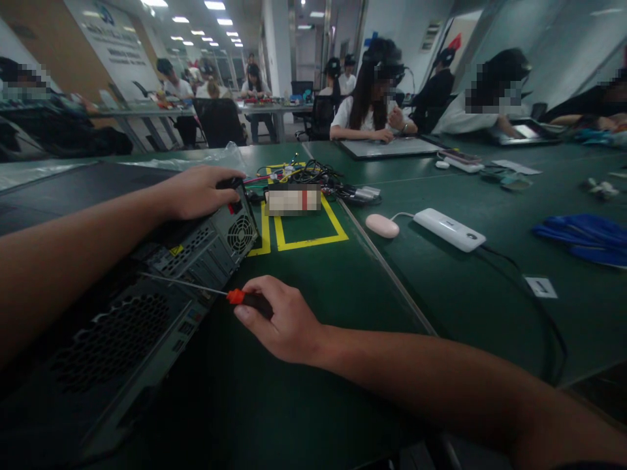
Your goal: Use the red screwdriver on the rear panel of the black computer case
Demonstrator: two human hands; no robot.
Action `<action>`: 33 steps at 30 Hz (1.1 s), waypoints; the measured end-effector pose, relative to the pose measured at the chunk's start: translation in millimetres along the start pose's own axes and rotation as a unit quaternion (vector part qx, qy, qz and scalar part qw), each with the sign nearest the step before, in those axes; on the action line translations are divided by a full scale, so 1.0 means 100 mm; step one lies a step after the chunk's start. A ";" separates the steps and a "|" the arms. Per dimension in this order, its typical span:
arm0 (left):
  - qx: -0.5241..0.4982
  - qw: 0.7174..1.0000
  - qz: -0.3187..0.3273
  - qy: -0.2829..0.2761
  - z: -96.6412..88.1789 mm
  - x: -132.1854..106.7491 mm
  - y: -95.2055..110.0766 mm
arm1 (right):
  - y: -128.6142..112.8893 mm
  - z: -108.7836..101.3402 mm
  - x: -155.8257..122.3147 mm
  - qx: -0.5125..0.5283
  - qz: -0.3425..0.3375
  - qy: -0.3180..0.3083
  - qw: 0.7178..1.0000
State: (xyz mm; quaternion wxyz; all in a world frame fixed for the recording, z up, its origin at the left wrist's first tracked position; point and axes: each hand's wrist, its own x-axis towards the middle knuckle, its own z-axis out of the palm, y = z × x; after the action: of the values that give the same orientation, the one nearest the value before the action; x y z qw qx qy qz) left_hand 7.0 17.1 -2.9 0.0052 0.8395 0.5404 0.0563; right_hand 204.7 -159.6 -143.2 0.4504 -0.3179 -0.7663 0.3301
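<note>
A black computer case [196, 251] lies on the left of the green table, its rear panel with vents and a round fan grille facing right. My left hand [198, 190] grips the far top corner of the case, thumb near the fan grille. My right hand [287, 316] is closed around the handle of a screwdriver [235, 297] with a red collar. The long shaft points left across the rear panel. Its tip lies in dark shadow, so I cannot tell whether it touches a screw.
Past the case sit a bundle of cables [318, 175] and a blurred box [292, 200] beside yellow tape. A pink mouse-like object [383, 226], a white power bank [449, 229] with a black cable and blue gloves [582, 238] lie rightward. Several people sit across the table.
</note>
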 end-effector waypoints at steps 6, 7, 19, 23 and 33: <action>-0.001 1.000 0.010 0.001 0.00 0.01 -0.03 | 0.02 0.01 0.01 -0.041 -0.018 -0.003 0.999; -0.004 1.000 0.010 0.001 0.00 0.01 -0.04 | 0.01 0.01 0.01 -0.042 -0.018 -0.008 0.999; -0.017 1.000 0.015 0.008 -0.01 0.00 -0.02 | 0.02 0.02 0.01 -0.020 0.007 -0.016 1.000; -0.014 1.000 0.018 -0.002 -0.02 -0.01 -0.01 | 0.04 0.05 0.01 -0.012 -0.005 -0.006 1.000; -0.006 1.000 0.016 -0.005 -0.02 0.00 -0.02 | 0.03 0.03 0.01 -0.017 0.003 -0.012 1.000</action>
State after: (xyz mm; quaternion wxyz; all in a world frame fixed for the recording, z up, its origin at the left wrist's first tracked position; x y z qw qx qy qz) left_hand 5.2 17.7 -1.3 0.0122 0.8484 0.5262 0.0559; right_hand 202.1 -157.8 -146.4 0.4345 -0.3234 -0.7765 0.3221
